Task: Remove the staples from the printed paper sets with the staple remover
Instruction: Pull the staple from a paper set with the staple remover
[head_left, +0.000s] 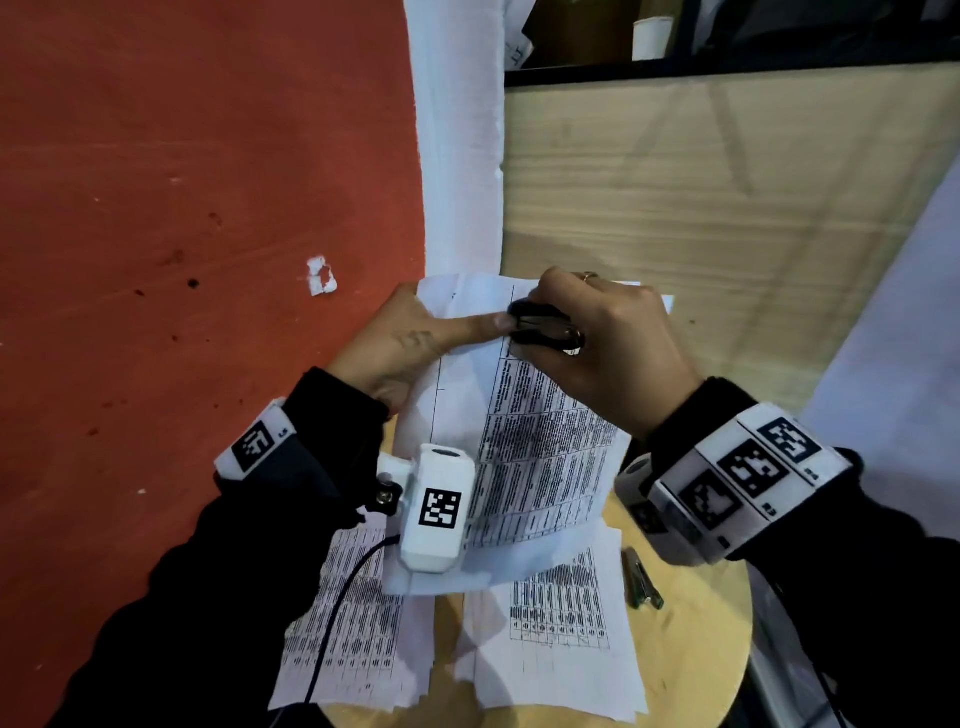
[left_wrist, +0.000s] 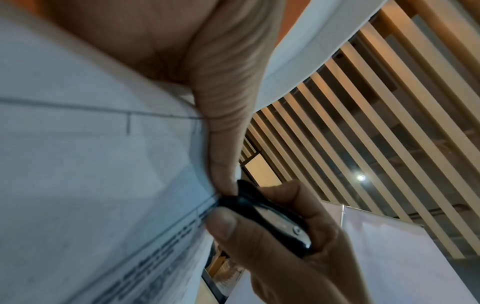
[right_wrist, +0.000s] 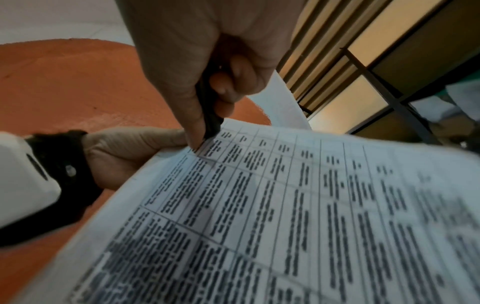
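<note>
The right hand (head_left: 602, 338) clamps the staple remover (head_left: 545, 328), nose leftward at the paper set (head_left: 540, 447) corner; the left hand (head_left: 410, 338) pinches that corner.

The left hand (head_left: 400, 345) lies flat, its thumb stretched out toward the right hand (head_left: 597, 343); the right hand's fingers are curled tight; both wrists are raised, in dark sleeves.

Round wooden table (head_left: 696, 649): printed sheets (head_left: 566, 623) spread; greenish tool, perhaps stapler (head_left: 643, 579).
</note>
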